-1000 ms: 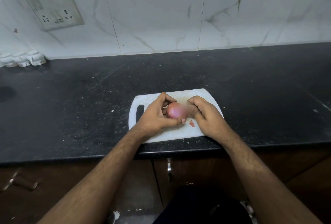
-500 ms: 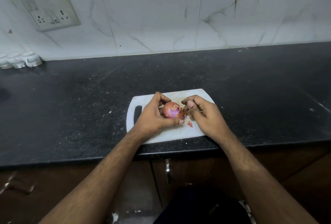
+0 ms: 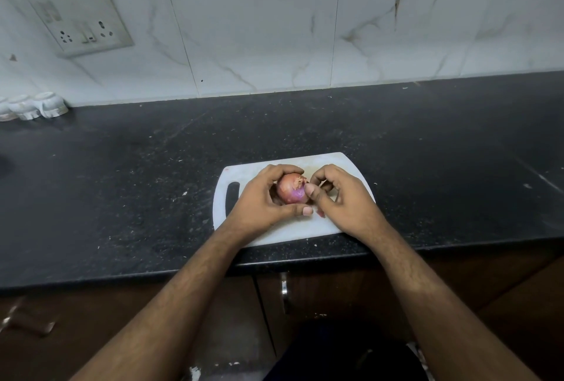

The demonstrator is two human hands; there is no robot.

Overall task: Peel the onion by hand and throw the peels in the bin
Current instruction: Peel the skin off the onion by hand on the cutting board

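A small red onion (image 3: 290,188) with dry papery skin is held just above a white cutting board (image 3: 351,164) near the counter's front edge. My left hand (image 3: 262,200) cups the onion from the left, thumb under it. My right hand (image 3: 338,197) is against its right side, thumb and fingertips pinching at the skin near the dry tip. A small red peel scrap (image 3: 320,213) lies on the board, half hidden under my right hand. No bin is in view.
The board lies on a black speckled counter (image 3: 122,182) backed by a white marble-tiled wall with a socket plate (image 3: 82,19). Small white cups (image 3: 36,106) stand at the far left. Below the counter edge are dark cabinet doors with a metal handle (image 3: 284,289).
The onion has been turned in my left hand so its dry tip faces up and right. My right thumb has moved onto the onion's right side.
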